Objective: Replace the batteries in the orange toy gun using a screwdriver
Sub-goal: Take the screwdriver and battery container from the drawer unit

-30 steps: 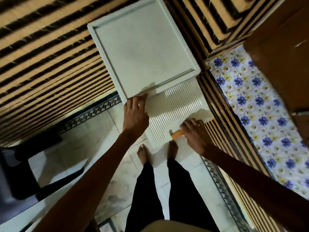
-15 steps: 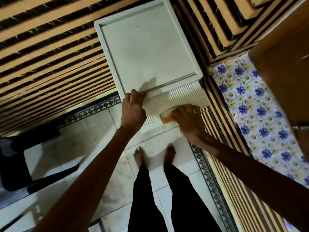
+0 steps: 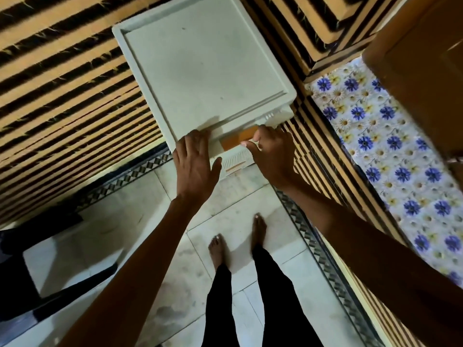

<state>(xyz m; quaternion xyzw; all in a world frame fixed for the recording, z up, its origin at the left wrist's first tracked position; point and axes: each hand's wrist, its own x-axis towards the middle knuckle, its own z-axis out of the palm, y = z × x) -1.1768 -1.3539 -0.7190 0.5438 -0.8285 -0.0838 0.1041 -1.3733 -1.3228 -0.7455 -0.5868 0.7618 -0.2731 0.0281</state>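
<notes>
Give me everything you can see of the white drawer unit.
The white drawer unit looks like matte plastic, seen from above: a square top with a raised rim, slightly scuffed. It stands on the tiled floor against a striped wall. Its ribbed top drawer is out a little, showing an orange object inside. The left hand rests flat on the top's front edge; the right hand is at the drawer gap, over the orange object.
</notes>
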